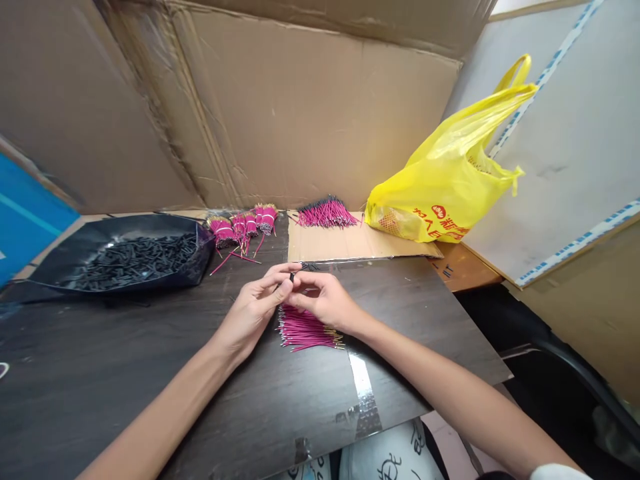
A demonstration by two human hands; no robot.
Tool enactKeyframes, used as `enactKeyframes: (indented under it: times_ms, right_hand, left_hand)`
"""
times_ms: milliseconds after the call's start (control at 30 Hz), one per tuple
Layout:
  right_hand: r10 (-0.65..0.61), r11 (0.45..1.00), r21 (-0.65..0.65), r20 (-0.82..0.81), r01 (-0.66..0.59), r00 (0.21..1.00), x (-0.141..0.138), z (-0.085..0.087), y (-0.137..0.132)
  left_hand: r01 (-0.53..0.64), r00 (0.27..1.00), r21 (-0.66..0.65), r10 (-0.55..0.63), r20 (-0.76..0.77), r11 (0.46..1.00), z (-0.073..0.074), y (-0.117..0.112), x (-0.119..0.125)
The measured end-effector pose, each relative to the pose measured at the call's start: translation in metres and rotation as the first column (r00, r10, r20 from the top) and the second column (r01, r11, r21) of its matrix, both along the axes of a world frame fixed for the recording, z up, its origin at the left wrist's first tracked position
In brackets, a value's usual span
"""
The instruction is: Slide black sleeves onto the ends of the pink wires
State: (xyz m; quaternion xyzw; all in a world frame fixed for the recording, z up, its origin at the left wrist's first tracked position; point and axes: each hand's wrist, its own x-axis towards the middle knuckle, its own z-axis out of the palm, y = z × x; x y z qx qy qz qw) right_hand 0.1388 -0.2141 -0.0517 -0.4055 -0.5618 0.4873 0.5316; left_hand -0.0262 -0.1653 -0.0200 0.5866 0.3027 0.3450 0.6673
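While both hands meet over the dark table (125, 373), the left hand (253, 310) and right hand (325, 300) pinch a small black piece (293, 275) between closed fingertips, just above the loose pink wires (305, 330); black tubes (130, 257) fill a tray at left.

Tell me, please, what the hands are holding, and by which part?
The left hand and right hand together pinch a small black piece between their fingertips; which part of it they grip cannot be told.
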Motion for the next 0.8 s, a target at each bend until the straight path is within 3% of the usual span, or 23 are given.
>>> enactKeyframes:
  times_ms: [200,433,500,567,667,800]
  right_hand:
    - [-0.106,0.992,0.087,0.202,0.090,0.974,0.000,0.007,-0.007]
    - [-0.210,0.976,0.101,0.171,0.195,0.962,0.015,0.016,-0.006]
    - [-0.303,0.952,0.114,0.213,0.284,0.929,0.026,0.017,-0.002]
    - [-0.412,0.911,0.125,0.286,0.392,0.865,0.042,0.016,0.008]
    - [-0.542,0.826,0.137,0.454,0.546,0.707,0.073,0.016,0.035]
    - [-0.600,0.751,0.190,0.598,0.633,0.532,0.118,0.025,0.081]
  left_hand:
    - [0.009,0.996,-0.111,0.001,0.088,0.994,-0.004,-0.001,0.001]
    - [0.005,0.993,-0.150,0.012,0.113,0.989,-0.007,0.006,0.002]
    - [-0.049,0.998,-0.055,0.051,0.043,0.997,-0.011,0.011,0.000]
    - [-0.103,0.986,0.158,0.122,-0.116,0.982,-0.015,0.015,-0.002]
    - [-0.035,0.926,0.539,0.230,-0.300,0.842,-0.022,0.015,-0.003]
    - [0.118,0.898,0.725,0.239,-0.369,0.678,-0.030,0.006,0.000]
